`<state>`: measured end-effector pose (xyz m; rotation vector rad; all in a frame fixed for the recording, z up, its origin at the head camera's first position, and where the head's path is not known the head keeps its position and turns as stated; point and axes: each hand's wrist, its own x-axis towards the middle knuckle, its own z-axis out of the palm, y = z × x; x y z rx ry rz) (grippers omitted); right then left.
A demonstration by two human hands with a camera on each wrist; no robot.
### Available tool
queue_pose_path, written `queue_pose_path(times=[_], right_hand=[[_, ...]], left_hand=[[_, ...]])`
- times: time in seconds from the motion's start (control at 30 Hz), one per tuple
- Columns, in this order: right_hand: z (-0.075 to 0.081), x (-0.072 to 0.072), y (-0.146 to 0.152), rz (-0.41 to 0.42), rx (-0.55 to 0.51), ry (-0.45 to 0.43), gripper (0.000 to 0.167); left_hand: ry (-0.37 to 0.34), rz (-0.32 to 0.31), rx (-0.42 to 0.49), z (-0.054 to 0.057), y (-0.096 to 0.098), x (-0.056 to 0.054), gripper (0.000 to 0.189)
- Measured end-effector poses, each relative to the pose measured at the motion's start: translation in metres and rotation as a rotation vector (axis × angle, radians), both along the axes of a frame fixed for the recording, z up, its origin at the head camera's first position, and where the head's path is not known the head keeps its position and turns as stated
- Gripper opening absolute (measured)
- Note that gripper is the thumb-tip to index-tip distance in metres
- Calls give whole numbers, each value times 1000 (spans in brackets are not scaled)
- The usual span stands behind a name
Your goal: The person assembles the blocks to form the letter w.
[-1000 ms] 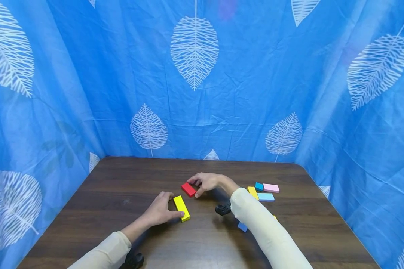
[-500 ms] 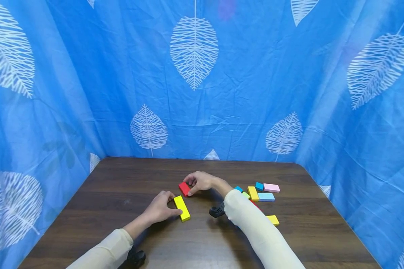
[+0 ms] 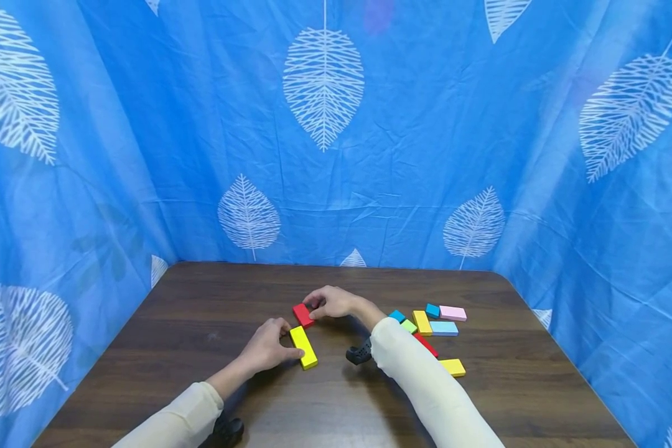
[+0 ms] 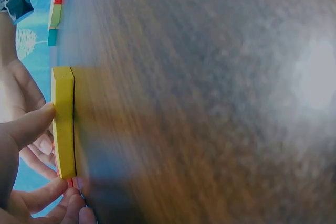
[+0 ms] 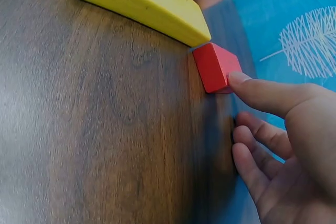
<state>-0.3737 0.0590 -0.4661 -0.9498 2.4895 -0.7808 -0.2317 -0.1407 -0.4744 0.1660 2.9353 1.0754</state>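
Observation:
A long yellow block (image 3: pixel 303 347) lies flat on the dark wooden table. My left hand (image 3: pixel 269 346) pinches it lengthwise, thumb at the near end and fingers at the far end. Just beyond that far end lies a shorter red block (image 3: pixel 302 315), which my right hand (image 3: pixel 336 302) holds at its right side. In the right wrist view the thumb presses the red block (image 5: pixel 215 68), whose corner sits right by the end of the yellow block (image 5: pixel 149 3); whether they touch I cannot tell. The index fingertip's contact there is hidden.
Several loose blocks lie to the right, beside my right forearm: a pink block (image 3: pixel 452 313), a light blue block (image 3: pixel 443 328), an orange-yellow block (image 3: pixel 422 323), a red bar (image 3: pixel 425 345) and others. A blue leaf-print curtain (image 3: pixel 369 155) hangs behind the table (image 3: pixel 213 283).
My right hand has slid the red block leftward, up to the far end of the yellow block. The left hand and the yellow block have stayed almost still.

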Motion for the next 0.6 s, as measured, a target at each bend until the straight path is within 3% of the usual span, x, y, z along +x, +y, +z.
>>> queue_pose_path(times=[0.37,0.6], right_hand=[[0,2,-9,-4,47,50,48],[5,6,-13,70,155,67,53]], left_hand=[[1,24,2,-1,2,0,53],[5,10,-4,-1,2,0,54]])
